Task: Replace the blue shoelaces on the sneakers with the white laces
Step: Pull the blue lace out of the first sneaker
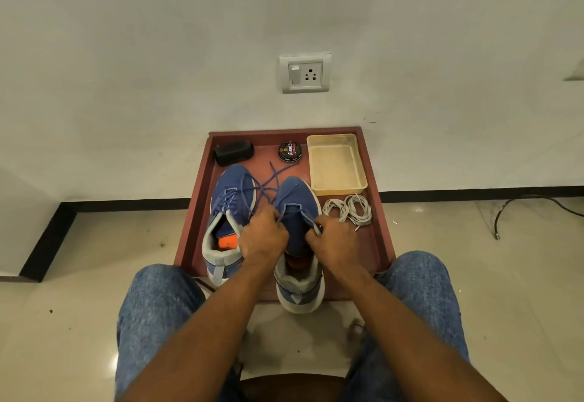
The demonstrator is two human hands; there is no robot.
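A shallow red tray (380, 237) lies on the tiled floor (94, 275) against the wall, keeping the whole kit in one place between the seated person's knees. Inside it, two blue sneakers stand side by side with toes pointing far; the left sneaker (226, 208) sits fully in the tray, while the right sneaker (298, 243) is drawn near so that its heel overhangs the tray's near edge, probably to bring its eyelets within easy reach. A pale plastic container (336, 164) sits in the far right corner, perhaps for the removed laces. The blue shoelaces (268, 185) trail loosely across both toes, already undone. The white laces (349, 210) lie coiled just right of the right sneaker, apart from either hand. A black brush (234, 151) and a polish tin (289, 151) rest along the far side.

The left hand (264, 235) has its fingers curled around blue lace at the right sneaker's left side. The right hand (335, 238) pinches the lace at the right eyelets, apparently pulling it free.
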